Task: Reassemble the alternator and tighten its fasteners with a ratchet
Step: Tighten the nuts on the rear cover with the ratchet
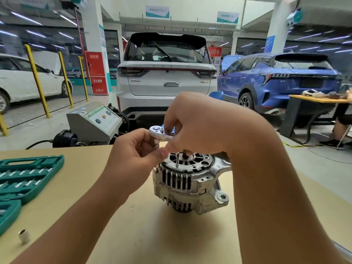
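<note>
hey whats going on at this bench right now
A person is working on a silver alternator standing on a tan workbench. Both hands hold a ratchet just above it: the right hand grips the handle, and the left hand pinches something under the ratchet's head, though what it is is hidden. A thin stud sticks up from the alternator's top. A green socket case lies open at the left, with a loose socket near the table edge.

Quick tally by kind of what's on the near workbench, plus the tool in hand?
Alternator: 1
Ratchet, held by both the left hand and right hand: 1
Green socket-set case: 1
Loose socket: 1
Total: 4
</note>
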Demonstrator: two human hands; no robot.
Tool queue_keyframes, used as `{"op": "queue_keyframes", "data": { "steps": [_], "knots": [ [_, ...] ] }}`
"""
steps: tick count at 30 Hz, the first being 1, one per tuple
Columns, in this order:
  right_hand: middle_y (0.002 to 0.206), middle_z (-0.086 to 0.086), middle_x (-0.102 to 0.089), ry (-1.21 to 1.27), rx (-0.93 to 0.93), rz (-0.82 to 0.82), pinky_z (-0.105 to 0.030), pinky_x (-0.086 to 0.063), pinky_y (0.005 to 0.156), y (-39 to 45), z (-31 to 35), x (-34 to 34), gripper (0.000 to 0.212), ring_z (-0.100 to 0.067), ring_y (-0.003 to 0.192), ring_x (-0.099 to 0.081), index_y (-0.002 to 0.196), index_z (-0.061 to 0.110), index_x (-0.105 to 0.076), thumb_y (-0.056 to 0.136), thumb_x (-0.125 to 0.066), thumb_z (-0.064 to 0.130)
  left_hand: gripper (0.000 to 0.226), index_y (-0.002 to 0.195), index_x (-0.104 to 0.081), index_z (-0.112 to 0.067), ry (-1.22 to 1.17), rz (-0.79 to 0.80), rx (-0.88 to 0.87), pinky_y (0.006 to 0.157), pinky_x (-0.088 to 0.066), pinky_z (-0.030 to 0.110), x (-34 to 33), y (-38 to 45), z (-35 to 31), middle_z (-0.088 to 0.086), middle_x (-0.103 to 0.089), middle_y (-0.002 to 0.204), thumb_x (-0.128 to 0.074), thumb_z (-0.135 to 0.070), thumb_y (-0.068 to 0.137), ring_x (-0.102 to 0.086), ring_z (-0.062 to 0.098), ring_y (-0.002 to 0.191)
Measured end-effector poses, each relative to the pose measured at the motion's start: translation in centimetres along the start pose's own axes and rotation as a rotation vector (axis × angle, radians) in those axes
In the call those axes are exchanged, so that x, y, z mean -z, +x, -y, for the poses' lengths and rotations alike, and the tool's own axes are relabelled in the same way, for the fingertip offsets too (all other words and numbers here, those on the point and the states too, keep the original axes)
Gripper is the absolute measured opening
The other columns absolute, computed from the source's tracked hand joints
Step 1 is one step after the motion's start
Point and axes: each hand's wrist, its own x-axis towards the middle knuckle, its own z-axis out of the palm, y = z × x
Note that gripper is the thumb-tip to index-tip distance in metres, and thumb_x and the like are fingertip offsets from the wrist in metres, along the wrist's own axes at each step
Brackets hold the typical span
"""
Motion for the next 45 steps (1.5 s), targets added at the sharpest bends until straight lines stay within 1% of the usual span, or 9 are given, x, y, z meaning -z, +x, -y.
{"op": "queue_keyframes", "data": {
  "steps": [5, 12, 17, 21, 26, 30, 35, 41, 45],
  "knots": [
    [0.092, 0.005, -0.07, -0.024, -0.015, -0.013, -0.026, -0.054, 0.067, 0.2, 0.2, -0.1, 0.034, -0.019, 0.086, -0.065, 0.11, 0.03, -0.077, 0.093, -0.06, 0.005, 0.011, 0.089, -0.077, -0.029, 0.008, 0.108, -0.021, 0.043, -0.044, 0.023, 0.5, -0.2, -0.2, 0.002, -0.072, 0.074, -0.078, -0.024, 0.08, -0.057, 0.012, 0.059],
    [0.075, 0.007, -0.065, -0.043, 0.028, -0.063, -0.021, -0.042, 0.048, 0.1, -0.1, -0.1, 0.019, -0.015, 0.067, -0.062, 0.095, 0.026, -0.077, 0.083, -0.072, 0.012, 0.014, 0.086, -0.077, -0.023, -0.008, 0.069, -0.029, 0.044, -0.039, 0.017, 0.0, -0.4, -0.3, 0.001, -0.061, 0.064, -0.083, -0.028, 0.074, -0.047, 0.005, 0.048],
    [0.075, 0.007, -0.065, 0.033, -0.004, -0.067, -0.026, -0.052, 0.056, 0.6, -0.1, -0.7, 0.032, -0.017, 0.071, -0.063, 0.103, 0.032, -0.078, 0.088, -0.067, 0.006, 0.015, 0.088, -0.077, -0.025, -0.063, 0.075, 0.005, 0.045, -0.044, 0.024, 0.1, -0.5, -0.3, 0.007, -0.071, 0.073, -0.078, -0.013, 0.081, -0.059, 0.021, 0.061],
    [0.075, 0.007, -0.064, 0.014, 0.001, -0.029, -0.026, -0.05, 0.055, 0.2, 0.0, -0.3, 0.026, -0.017, 0.071, -0.063, 0.102, 0.03, -0.076, 0.088, -0.069, 0.009, 0.016, 0.089, -0.078, -0.023, -0.038, 0.061, 0.013, 0.046, -0.042, 0.022, 0.4, -0.2, -0.2, 0.002, -0.067, 0.069, -0.082, -0.024, 0.074, -0.053, 0.01, 0.054],
    [0.071, 0.013, -0.05, 0.017, 0.009, 0.016, -0.019, -0.037, 0.049, 0.1, 0.3, 0.2, 0.042, -0.008, 0.064, -0.052, 0.125, 0.041, -0.068, 0.093, -0.065, 0.013, 0.019, 0.093, -0.079, -0.025, -0.129, 0.171, 0.024, 0.045, -0.044, 0.027, 1.0, -0.2, -0.3, 0.013, -0.075, 0.084, -0.069, -0.013, 0.083, -0.068, 0.028, 0.074],
    [0.073, 0.008, -0.058, -0.026, 0.012, 0.01, -0.022, -0.038, 0.049, 0.1, 0.7, 0.1, 0.032, -0.013, 0.067, -0.056, 0.115, 0.033, -0.073, 0.09, -0.069, 0.013, 0.018, 0.087, -0.077, -0.02, -0.081, 0.035, 0.045, 0.043, -0.039, 0.029, 0.6, 0.1, 0.1, 0.013, -0.071, 0.074, -0.086, -0.024, 0.071, -0.051, 0.024, 0.057],
    [0.072, 0.014, -0.053, 0.012, 0.033, -0.01, -0.021, -0.038, 0.05, 0.2, 0.5, 0.0, 0.042, -0.005, 0.065, -0.052, 0.122, 0.043, -0.069, 0.091, -0.068, 0.015, 0.021, 0.097, -0.079, -0.023, -0.174, 0.201, 0.043, 0.047, -0.047, 0.027, 1.3, -0.2, -0.4, 0.013, -0.075, 0.086, -0.068, -0.011, 0.085, -0.07, 0.025, 0.078],
    [0.073, 0.007, -0.062, -0.071, 0.021, -0.025, -0.022, -0.039, 0.046, 0.4, 0.4, -0.5, 0.021, -0.014, 0.063, -0.057, 0.106, 0.026, -0.075, 0.089, -0.07, 0.016, 0.02, 0.088, -0.079, -0.024, -0.07, -0.003, 0.042, 0.043, -0.041, 0.028, 0.6, 0.1, 0.2, 0.014, -0.073, 0.077, -0.09, -0.021, 0.072, -0.053, 0.024, 0.057],
    [0.079, 0.01, -0.063, -0.041, 0.03, -0.039, -0.023, -0.045, 0.053, 0.6, 0.1, -0.4, 0.031, -0.013, 0.072, -0.061, 0.113, 0.035, -0.073, 0.092, -0.066, 0.014, 0.017, 0.091, -0.08, -0.027, -0.121, 0.12, 0.028, 0.046, -0.045, 0.026, 1.2, 0.0, 0.1, 0.012, -0.075, 0.082, -0.072, -0.017, 0.08, -0.065, 0.022, 0.071]
  ]
}}
